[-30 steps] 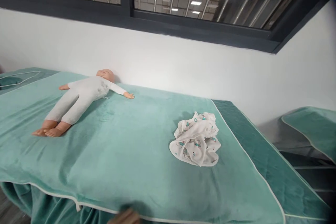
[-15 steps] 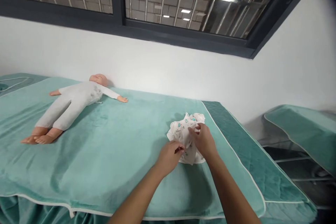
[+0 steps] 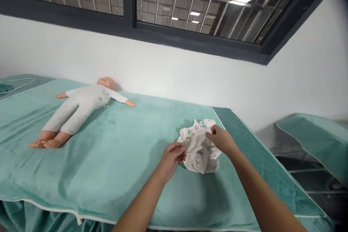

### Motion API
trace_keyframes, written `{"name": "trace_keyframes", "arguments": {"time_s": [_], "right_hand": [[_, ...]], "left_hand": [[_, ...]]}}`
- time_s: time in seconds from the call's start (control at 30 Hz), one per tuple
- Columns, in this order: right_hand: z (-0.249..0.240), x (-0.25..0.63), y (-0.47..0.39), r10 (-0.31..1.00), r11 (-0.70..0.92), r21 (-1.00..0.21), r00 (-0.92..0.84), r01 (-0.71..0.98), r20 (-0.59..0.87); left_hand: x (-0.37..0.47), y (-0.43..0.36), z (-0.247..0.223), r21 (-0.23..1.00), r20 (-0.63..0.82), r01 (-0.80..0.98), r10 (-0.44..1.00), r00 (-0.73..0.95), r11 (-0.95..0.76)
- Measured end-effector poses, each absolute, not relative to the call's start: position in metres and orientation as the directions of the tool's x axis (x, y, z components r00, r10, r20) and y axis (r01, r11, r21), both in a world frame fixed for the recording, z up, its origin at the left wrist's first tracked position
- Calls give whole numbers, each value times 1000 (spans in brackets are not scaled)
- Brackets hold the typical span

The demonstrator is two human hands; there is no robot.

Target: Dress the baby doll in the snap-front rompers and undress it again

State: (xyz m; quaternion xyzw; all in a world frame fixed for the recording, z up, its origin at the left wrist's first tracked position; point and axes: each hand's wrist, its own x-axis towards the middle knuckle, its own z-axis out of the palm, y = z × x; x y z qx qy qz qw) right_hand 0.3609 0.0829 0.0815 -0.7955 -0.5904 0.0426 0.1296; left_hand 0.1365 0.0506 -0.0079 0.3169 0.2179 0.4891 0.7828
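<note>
Nearest, two bare forearms reach in from 6 and 5 o'clock. The left hand [image 3: 172,158] is at the 9 o'clock edge of a crumpled printed white garment [image 3: 198,154], its thumb and index finger together; whether they catch any cloth, I cannot tell. The right hand [image 3: 223,140] has thumb and fingertips clamped on a raised fold at the garment's 1 o'clock side. The garment lies on a light green mat [image 3: 116,166] with pale piping, and a darker quilted cover [image 3: 261,156] extends beyond the mat toward 3 o'clock. Farther off, toward 10 o'clock from the garment, a baby doll [image 3: 86,98] in a white suit lies on its back on the mat, head toward 1 o'clock, bare feet toward 7. Well apart at 3 o'clock is another green-covered surface [image 3: 312,130]. Behind stands a white wall [image 3: 163,69]; at 12 o'clock, a dark-framed window [image 3: 195,38] shows metal bars [image 3: 208,5] and gray blocks.
</note>
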Motion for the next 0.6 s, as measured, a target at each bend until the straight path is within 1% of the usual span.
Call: {"name": "trace_keyframes", "arguments": {"time_s": [0.07,0.17,0.27,0.33,0.43,0.6], "right_hand": [[102,357,83,958,-218,-319,265,923,112],[138,348,83,946,-134,-526,266,840,185],[174,333,81,927,32,-746,260,666,272],[195,321,80,918,153,-825,232,544,322],[218,301,85,898,304,-863,181,404,401],[240,265,110,863,438,-835,105,334,495]], "left_hand": [[135,51,-7,685,-36,-649,905,423,330],[133,51,-6,635,-38,-695,912,408,337],[134,53,-7,581,-56,-747,932,358,322],[134,54,-7,557,-66,-769,940,336,314],[137,54,-6,561,-52,-776,948,314,288],[143,53,-1,646,-42,-714,946,321,271]]}}
